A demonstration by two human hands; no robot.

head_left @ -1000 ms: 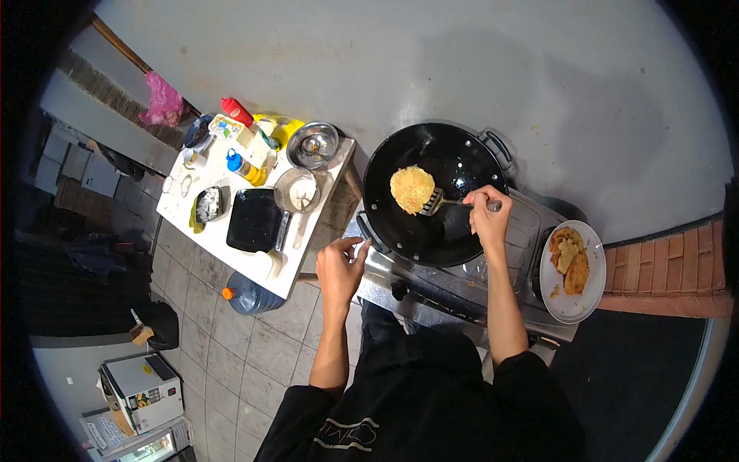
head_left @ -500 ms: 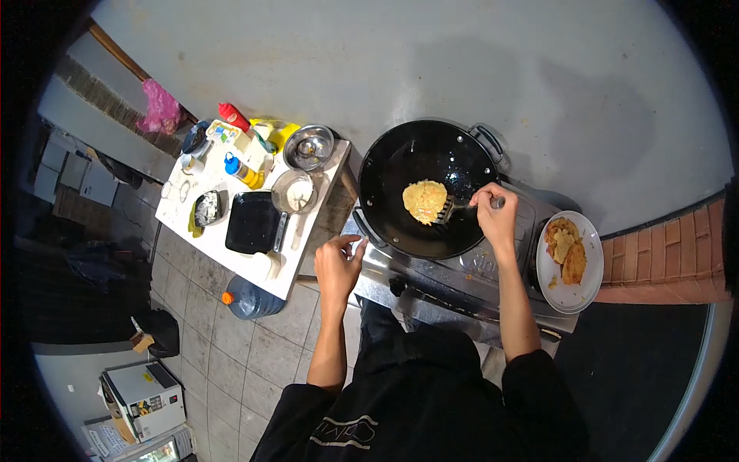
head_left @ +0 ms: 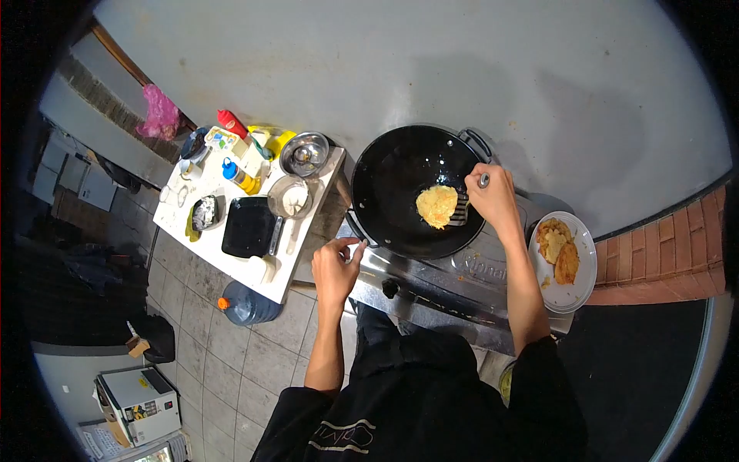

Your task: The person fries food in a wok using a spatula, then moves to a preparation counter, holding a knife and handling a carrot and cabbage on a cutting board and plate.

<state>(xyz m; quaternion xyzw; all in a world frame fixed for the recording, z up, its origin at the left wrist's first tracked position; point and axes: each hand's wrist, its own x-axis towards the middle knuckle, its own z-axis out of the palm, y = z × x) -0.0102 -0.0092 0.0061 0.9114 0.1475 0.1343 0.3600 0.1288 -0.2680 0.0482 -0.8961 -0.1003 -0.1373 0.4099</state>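
My right hand (head_left: pixel 494 196) is closed round the handle of a slotted spatula, whose slotted head (head_left: pixel 459 212) lies against the right edge of a yellow fritter (head_left: pixel 437 207). The fritter lies in a black wok (head_left: pixel 389 181) on the stove, with shiny oil beside it. My left hand (head_left: pixel 336 268) is close to the wok's left side handle (head_left: pixel 356 229), its fingers loosely bent with a gap between thumb and forefinger. I cannot tell whether it touches the handle.
Right of the stove (head_left: pixel 454 281), a white plate (head_left: pixel 583 289) holds browned fritters. On the white table (head_left: pixel 286 266) at left are a black square pan (head_left: pixel 248 227), a bowl of white flour-like stuff (head_left: pixel 292 197), a metal bowl (head_left: pixel 304 154) and bottles. A water jug (head_left: pixel 250 304) stands on the floor.
My right hand has moved up and left and its grip has tilted. The fritter has shifted right within the wok. The wok has slid slightly left, closer to my left hand.
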